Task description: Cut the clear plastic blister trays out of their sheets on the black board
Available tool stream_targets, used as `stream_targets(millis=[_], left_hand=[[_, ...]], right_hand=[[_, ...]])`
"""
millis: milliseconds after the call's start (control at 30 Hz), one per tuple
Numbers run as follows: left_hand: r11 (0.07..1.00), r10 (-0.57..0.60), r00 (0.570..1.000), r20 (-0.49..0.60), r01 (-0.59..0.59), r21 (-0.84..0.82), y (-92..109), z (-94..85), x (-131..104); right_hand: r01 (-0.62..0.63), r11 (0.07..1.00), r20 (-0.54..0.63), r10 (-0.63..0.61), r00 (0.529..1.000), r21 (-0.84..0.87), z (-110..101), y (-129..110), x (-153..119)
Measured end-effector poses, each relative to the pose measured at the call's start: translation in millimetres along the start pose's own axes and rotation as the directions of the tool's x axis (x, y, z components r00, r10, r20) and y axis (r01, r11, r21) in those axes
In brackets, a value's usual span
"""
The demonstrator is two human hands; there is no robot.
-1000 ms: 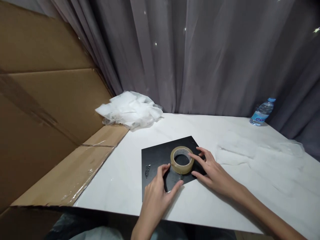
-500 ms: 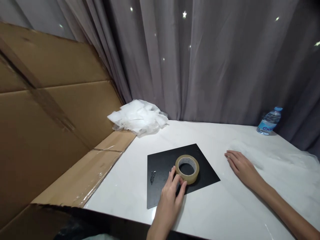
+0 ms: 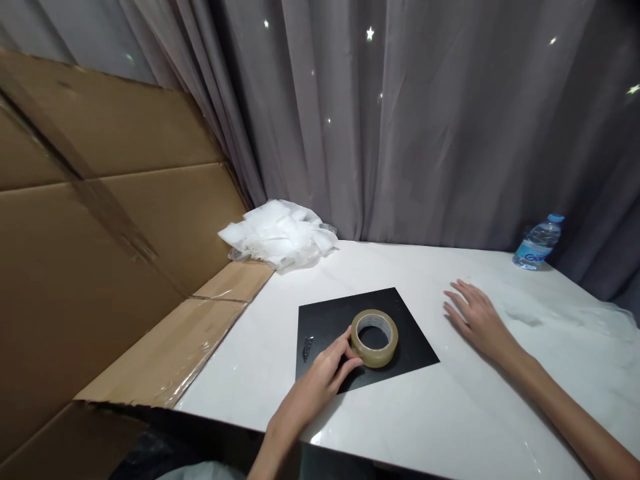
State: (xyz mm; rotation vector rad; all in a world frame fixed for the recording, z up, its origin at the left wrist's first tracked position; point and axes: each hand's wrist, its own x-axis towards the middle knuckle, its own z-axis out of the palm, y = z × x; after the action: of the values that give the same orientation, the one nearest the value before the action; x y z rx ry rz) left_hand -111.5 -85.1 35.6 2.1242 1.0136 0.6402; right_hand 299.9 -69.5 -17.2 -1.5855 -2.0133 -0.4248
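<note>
A roll of clear brownish tape [image 3: 375, 339] lies flat on a black square sheet [image 3: 325, 327] on the white table. At the roll's lower left edge is my left hand [image 3: 327, 367], its fingertips touching the roll's side, thumb apart from the fingers. A small shiny strip [image 3: 308, 349] sits on the sheet's left part. My right hand [image 3: 477, 320] is to the right of the sheet, palm down with fingers spread, holding nothing. Beside it, thin translucent plastic [image 3: 565, 333] spreads over the table's right side.
A large cardboard box [image 3: 165, 220] fills the left, its taped flap [image 3: 165, 353] reaching over the table edge. White crumpled packaging [image 3: 283, 233] lies at the back left. A water bottle [image 3: 538, 243] stands back right, before a grey curtain [image 3: 425, 133].
My left hand has shifted left, its forearm now more slanted, and its thumb has moved down the roll's side. My right hand has moved slightly up, and its fingers have spread.
</note>
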Motion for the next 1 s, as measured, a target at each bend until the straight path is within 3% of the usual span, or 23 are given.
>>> stream_targets(millis=[100, 200, 267, 333, 600, 767, 1000], left_hand=[[1.000, 0.002, 1.000, -0.005, -0.002, 0.028, -2.9, -0.3, 0.7], [0.995, 0.016, 0.999, -0.035, -0.012, 0.095, -1.7, 1.3, -0.5], [0.992, 0.003, 0.999, -0.047, 0.003, 0.125, 0.8, 3.2, -2.0], [0.990, -0.028, 0.999, -0.044, 0.033, 0.134, 4.1, 4.6, -3.8], [0.993, -0.029, 0.999, -0.019, 0.031, 0.116, 23.1, -6.1, -7.3], [1.000, 0.014, 1.000, 0.013, -0.014, 0.015, 24.6, -13.8, -4.7], [0.978, -0.041, 0.997, -0.067, 0.027, -0.207, 29.5, 1.3, 2.1]], right_hand=[[-0.026, 0.954, 0.132, -0.014, 0.991, 0.298, -21.2, -57.7, 5.1], [-0.090, 0.863, 0.353, -0.107, 0.930, 0.497, -38.5, -105.5, 9.4], [-0.144, 0.819, 0.465, -0.163, 0.870, 0.556, -42.4, -125.0, 11.3], [-0.188, 0.795, 0.514, -0.173, 0.840, 0.577, -41.2, -135.3, 12.9], [-0.222, 0.765, 0.490, -0.138, 0.861, 0.605, -41.4, -140.5, 12.9], [-0.175, 0.750, 0.393, -0.121, 0.912, 0.638, -47.2, -144.5, 2.7], [-0.145, 0.689, 0.247, -0.051, 0.968, 0.710, -53.6, -156.2, -10.5]])
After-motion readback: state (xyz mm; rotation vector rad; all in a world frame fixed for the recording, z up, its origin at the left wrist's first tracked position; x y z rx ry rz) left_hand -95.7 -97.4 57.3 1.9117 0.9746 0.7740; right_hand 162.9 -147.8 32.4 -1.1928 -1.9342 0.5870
